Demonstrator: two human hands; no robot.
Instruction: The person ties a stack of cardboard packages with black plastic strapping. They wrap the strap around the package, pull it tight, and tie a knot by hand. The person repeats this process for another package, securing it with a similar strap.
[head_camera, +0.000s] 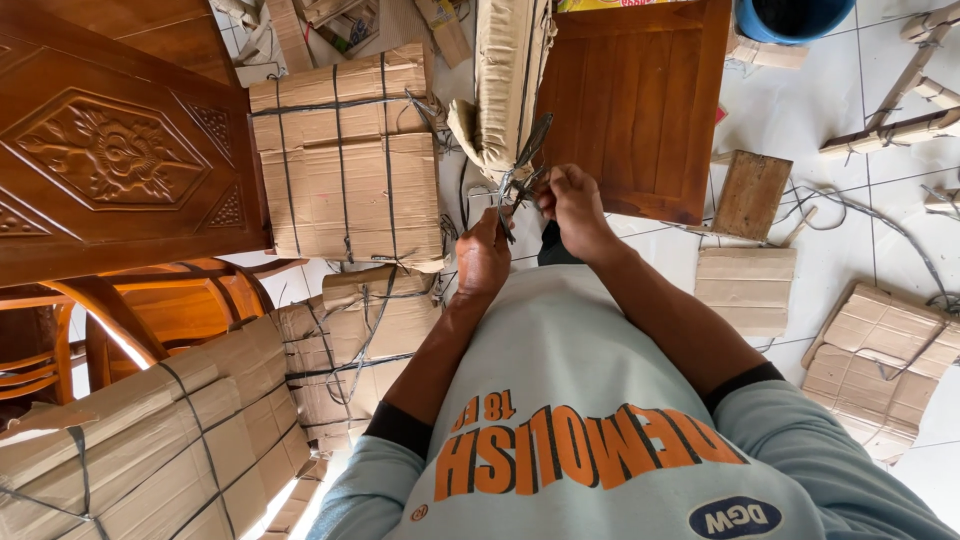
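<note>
My left hand (483, 252) and my right hand (572, 205) meet in front of my chest, both closed on a dark plastic strap (527, 160). The strap runs up from my fingers to a tall part wrapped in brown cardboard (505, 80) that stands just ahead of me. My right hand pinches the strap a little higher than my left. A plain wooden panel (640, 100) leans right behind the wrapped part. What the strap's end does between my fingers is hidden.
Cardboard-wrapped bundles tied with black straps lie at left (345, 150) and lower left (150, 440). A carved wooden panel (110, 150) fills the upper left. Small wrapped pieces (745, 290) and a small board (750, 195) lie on white floor tiles (800, 110). A blue bucket (790, 18) stands at top.
</note>
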